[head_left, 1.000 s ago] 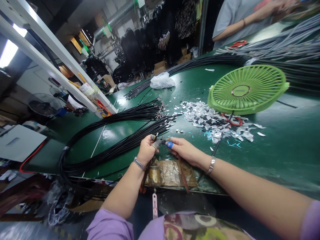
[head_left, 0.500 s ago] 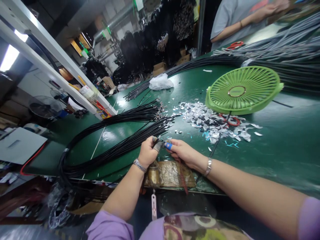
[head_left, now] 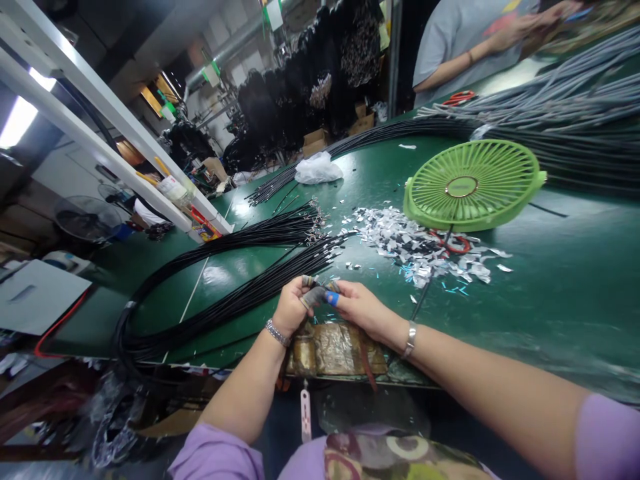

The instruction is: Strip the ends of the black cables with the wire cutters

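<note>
My left hand (head_left: 295, 303), with coverings on its fingertips, is closed on a black cable (head_left: 225, 348) that trails off to the left along the table's front edge. My right hand (head_left: 357, 303), a blue wrap around one finger, pinches at the same cable's end; both hands' fingers meet and hide most of that end. Just below them, at the table edge, lies a brown tape-covered block (head_left: 337, 350). Beyond my left hand a looped bundle of black cables (head_left: 250, 288) shows its stripped, pale tips.
Silvery foil scraps (head_left: 390, 233) are heaped beside a green fan (head_left: 470, 187), with red-handled scissors (head_left: 456, 245) partly under them. A plastic bag (head_left: 319, 168) and grey cables (head_left: 550, 93) lie farther back. Across the table stands a person in grey (head_left: 453, 47). A white post (head_left: 125, 127) rises at left.
My fingers have drawn closer together, covering the thin wire end that showed between them. The view has shifted slightly, and the person opposite has moved their hands a little.
</note>
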The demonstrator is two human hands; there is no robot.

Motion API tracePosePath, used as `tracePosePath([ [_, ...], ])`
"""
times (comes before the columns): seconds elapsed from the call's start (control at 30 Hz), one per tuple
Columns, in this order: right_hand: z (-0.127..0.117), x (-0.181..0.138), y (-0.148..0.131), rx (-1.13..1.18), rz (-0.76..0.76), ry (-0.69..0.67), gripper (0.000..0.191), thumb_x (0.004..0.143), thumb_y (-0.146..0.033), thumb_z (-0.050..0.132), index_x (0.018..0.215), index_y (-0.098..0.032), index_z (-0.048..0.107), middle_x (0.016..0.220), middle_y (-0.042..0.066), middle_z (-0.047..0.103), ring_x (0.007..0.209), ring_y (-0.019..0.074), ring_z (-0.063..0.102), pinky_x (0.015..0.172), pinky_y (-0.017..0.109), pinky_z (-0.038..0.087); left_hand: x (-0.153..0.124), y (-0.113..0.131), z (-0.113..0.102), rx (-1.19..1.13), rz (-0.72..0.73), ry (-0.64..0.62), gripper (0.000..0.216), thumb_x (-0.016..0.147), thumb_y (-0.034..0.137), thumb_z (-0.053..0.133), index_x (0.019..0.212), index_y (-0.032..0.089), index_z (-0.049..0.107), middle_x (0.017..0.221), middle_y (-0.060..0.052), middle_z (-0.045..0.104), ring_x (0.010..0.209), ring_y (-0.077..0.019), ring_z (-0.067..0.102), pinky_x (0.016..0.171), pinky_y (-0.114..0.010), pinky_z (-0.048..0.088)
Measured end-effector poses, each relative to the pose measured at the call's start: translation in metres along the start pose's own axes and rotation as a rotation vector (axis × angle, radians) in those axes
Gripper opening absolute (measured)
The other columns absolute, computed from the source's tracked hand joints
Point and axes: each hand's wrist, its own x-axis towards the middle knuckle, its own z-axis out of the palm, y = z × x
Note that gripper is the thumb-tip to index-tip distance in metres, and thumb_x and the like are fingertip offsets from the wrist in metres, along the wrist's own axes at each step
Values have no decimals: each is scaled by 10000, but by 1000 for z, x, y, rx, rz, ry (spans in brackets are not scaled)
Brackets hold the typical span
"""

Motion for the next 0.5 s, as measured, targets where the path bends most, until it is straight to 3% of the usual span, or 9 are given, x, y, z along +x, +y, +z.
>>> tracePosePath([
  [0.27, 1, 0, 4, -72, -16, 61, 365, 639, -517, 653, 641, -188, 494, 485, -87, 293, 476, 67, 223, 466, 236, 141, 0, 5, 5, -48, 2, 36, 489, 486, 513, 811, 653, 136, 547, 436, 89, 432, 364, -11, 331, 361, -156, 254],
  [0.5, -1, 5, 2, 20, 26, -21, 427, 611, -556, 681, 699, -181, 497, 479, -108, 301, 435, 46, 196, 440, 232, 107, 2, 2, 0, -23, -68, 68, 477, 521, 525, 773, 698, 145, 546, 468, 55, 525, 345, -40, 409, 341, -159, 289],
])
